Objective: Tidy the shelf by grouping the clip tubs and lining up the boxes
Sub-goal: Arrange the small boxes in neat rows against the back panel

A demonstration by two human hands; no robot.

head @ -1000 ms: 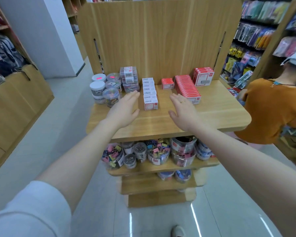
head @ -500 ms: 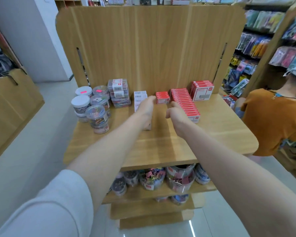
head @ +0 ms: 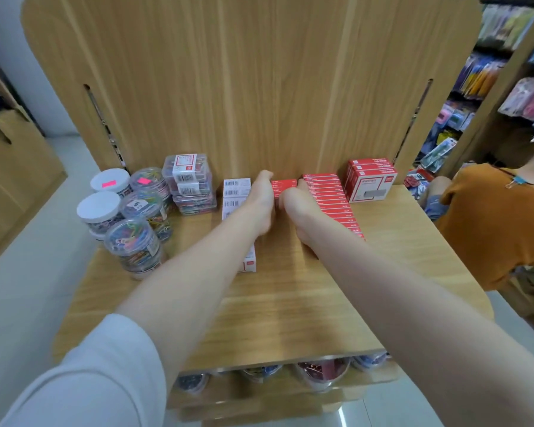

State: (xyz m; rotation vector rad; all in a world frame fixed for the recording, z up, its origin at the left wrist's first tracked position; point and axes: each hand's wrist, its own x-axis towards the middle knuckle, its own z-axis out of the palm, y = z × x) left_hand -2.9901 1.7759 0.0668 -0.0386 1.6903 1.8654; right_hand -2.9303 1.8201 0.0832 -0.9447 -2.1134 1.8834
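A short stack of small red boxes [head: 285,184] stands at the back middle of the top shelf [head: 290,303]. My left hand [head: 259,201] lies along its left side with fingers stretched toward the back panel. My right hand [head: 295,203] curls round its right front corner. A row of white boxes [head: 235,192] runs forward under my left arm. A long row of red boxes [head: 330,198] runs forward on the right, with larger red boxes [head: 371,180] stacked behind it. Round clip tubs [head: 133,241] and square clip tubs [head: 188,183] cluster at the left.
A tall wooden back panel [head: 244,87] closes the shelf behind. More clip tubs [head: 318,369] sit on the lower shelf. A person in an orange top [head: 494,223] crouches at the right by stationery racks [head: 481,87]. A wooden cabinet [head: 13,180] stands at the left.
I have moved closer to the shelf. Both hands have gone from above the shelf's front to the back, closing in on the short stack of small red boxes.
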